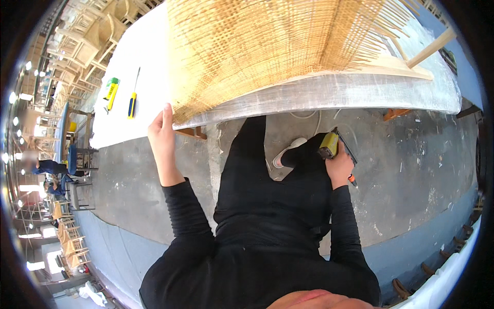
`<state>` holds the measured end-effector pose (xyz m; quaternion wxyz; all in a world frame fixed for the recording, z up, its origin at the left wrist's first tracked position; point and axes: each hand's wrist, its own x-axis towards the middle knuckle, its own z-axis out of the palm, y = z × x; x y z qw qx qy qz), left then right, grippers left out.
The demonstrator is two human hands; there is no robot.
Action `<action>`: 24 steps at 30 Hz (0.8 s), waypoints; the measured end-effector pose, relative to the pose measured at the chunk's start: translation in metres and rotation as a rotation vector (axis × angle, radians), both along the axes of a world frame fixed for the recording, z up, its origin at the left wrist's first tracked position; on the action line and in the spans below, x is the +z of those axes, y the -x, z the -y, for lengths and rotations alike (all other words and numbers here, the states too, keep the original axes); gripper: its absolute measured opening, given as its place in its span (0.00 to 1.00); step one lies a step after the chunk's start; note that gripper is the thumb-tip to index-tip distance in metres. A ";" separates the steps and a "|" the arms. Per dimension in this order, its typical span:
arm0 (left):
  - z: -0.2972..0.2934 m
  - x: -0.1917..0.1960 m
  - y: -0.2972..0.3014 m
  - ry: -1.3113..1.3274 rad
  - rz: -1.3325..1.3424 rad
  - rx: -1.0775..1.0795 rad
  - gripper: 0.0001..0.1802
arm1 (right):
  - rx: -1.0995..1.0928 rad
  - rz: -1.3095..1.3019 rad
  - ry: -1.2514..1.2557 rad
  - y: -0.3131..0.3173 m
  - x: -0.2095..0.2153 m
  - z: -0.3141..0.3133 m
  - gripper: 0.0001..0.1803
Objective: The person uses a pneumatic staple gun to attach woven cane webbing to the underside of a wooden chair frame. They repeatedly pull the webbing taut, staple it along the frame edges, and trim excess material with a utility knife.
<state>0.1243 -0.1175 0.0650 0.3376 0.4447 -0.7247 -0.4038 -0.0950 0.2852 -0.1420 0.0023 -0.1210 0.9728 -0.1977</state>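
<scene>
A large woven cane sheet (pixel 257 46) lies over a pale wooden frame (pixel 396 69) on the covered worktable, its loose strand ends sticking out at the right. My left hand (pixel 163 134) grips the sheet's near left corner at the table edge, thumb up; the fingers underneath are partly hidden. Down beside my right thigh, below the table edge, my right hand (pixel 339 165) is wrapped round the handle of a yellow and black air staple gun (pixel 328 147). A thin pale hose runs across the floor near it.
A screwdriver (pixel 132 105) with a yellow and blue handle and a green and yellow box cutter (pixel 110 92) lie on the white table cover (pixel 146 67) at left. Wooden chairs (pixel 85 41) are stacked beyond. Other people (pixel 51 167) are far left.
</scene>
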 end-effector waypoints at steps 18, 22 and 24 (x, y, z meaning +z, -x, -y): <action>-0.027 0.066 0.079 0.445 -0.109 -0.415 0.48 | 0.092 0.086 -0.099 -0.008 -0.047 0.016 0.34; -0.043 0.055 0.076 0.647 -0.176 -0.207 0.43 | 0.221 0.181 -0.061 0.000 -0.013 0.015 0.33; -0.060 0.035 0.069 0.926 -0.311 -0.014 0.37 | 0.202 0.206 0.030 -0.011 0.015 0.012 0.32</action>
